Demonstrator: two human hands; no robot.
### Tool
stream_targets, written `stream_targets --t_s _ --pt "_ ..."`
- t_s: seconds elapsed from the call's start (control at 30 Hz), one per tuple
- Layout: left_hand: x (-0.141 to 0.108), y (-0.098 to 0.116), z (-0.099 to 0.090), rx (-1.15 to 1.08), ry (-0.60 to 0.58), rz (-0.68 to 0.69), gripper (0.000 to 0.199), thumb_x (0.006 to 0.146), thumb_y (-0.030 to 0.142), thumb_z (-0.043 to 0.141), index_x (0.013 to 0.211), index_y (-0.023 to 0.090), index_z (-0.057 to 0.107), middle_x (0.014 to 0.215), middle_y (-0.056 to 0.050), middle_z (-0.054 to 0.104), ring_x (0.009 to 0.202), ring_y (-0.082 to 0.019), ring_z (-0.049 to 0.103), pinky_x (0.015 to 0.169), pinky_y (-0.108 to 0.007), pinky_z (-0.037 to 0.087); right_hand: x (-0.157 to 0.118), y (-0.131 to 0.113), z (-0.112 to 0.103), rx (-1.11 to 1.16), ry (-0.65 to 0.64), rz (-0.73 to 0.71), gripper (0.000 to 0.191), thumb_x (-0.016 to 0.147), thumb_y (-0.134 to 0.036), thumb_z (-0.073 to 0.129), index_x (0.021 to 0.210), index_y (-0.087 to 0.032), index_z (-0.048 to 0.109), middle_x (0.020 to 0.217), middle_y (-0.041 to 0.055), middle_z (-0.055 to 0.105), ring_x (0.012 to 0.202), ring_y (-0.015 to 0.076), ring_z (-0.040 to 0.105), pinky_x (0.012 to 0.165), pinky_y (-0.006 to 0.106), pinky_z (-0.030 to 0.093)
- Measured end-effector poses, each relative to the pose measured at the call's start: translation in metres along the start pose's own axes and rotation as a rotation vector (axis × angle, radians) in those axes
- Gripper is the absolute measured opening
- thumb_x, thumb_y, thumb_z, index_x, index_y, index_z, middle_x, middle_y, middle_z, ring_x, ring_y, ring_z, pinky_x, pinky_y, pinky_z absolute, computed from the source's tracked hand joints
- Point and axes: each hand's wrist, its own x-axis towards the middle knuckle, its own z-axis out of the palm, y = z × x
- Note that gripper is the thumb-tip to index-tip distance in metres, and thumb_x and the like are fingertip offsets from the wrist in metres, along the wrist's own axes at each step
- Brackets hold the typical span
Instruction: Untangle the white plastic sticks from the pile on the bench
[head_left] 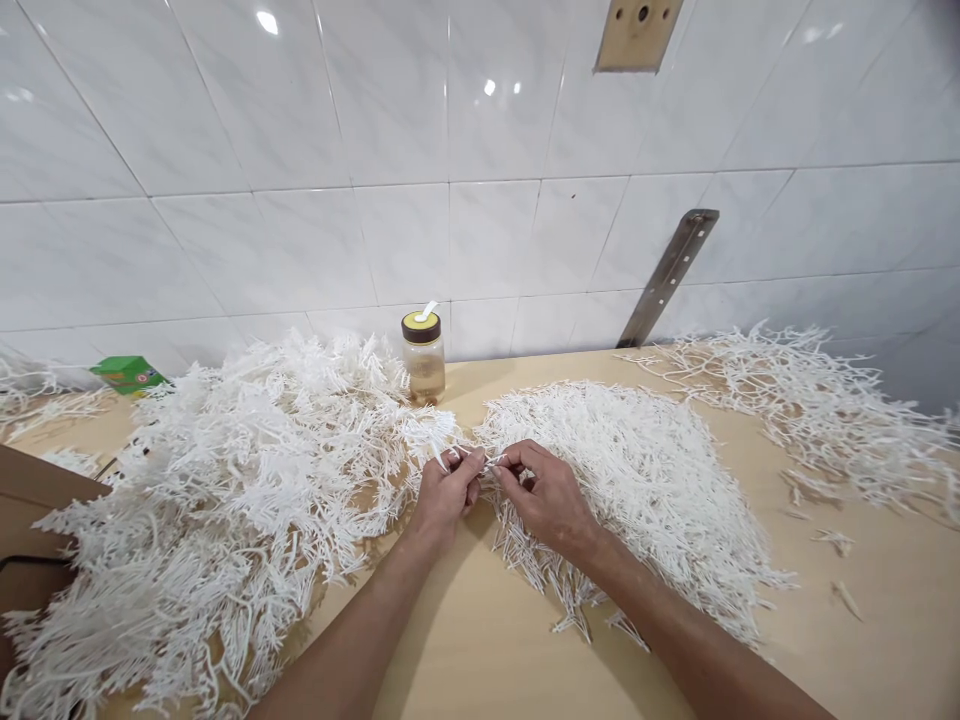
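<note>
Two bare hands meet above the pale tabletop (450,640), in the gap between two heaps of white strands. Each pinches between thumb and fingers: the left hand (448,492) grips a branching white piece (431,438) whose frayed, feathery tips fan out toward the left heap, and the right hand (546,492) holds a thin white bit (489,463) just beside the left thumb. Whether the bit and the branching piece are joined is too small to tell.

The left heap (262,470) is loose and fluffy, bright white, made of forked pieces with many fine ends and some thicker, smooth, curving stems. The right heap (637,470) lies flatter and denser, its strands short, slim, mostly straight and matte, crossing every way. Near the wall on the far right, a third pile (817,410) shows longer, wavier, slightly creamier strands, spread thinly, with a few scraps (836,540) nearer the front.

A clear jar (424,365) with a dark-rimmed yellow lid and some brownish liquid stands behind the hands; a green box (129,374) sits at the left, and a dark metal strip (667,278) leans against the tiled wall (495,240)
</note>
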Motion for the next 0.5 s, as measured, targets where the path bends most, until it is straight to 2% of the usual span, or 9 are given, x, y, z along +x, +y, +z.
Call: stream_targets --t_s 0.17,0.33,0.5 --pt "0.002 0.004 -0.004 -0.044 -0.042 -0.046 0.045 0.071 0.057 0.071 0.061 0.016 0.055 0.041 0.005 0.043 0.037 -0.007 0.034 0.039 -0.022 0.019 -0.001 0.0 0.0 0.045 -0.012 0.002 0.011 0.088 -0.022 0.053 0.081 -0.019 0.059 0.077 0.0031 0.059 0.065 0.0135 0.054 0.052 0.023 0.045" --pt "0.006 0.007 -0.011 -0.115 -0.125 -0.123 0.046 0.069 0.058 0.074 0.063 0.016 0.056 0.044 0.004 0.046 0.038 -0.005 0.032 0.039 -0.022 0.016 -0.002 0.0 0.0 0.163 -0.083 0.163 0.01 0.085 -0.026 0.056 0.079 -0.019 0.059 0.072 0.0008 0.059 0.062 0.0129 0.054 0.05 0.022 0.046" --pt "0.004 0.011 -0.01 -0.14 -0.124 -0.124 0.042 0.066 0.051 0.077 0.06 0.016 0.054 0.044 0.005 0.043 0.039 -0.005 0.03 0.039 -0.021 0.014 0.0 0.0 -0.002 0.265 -0.087 0.285 0.016 0.087 -0.034 0.057 0.081 -0.019 0.059 0.066 -0.0007 0.059 0.052 0.0117 0.053 0.044 0.022 0.044"
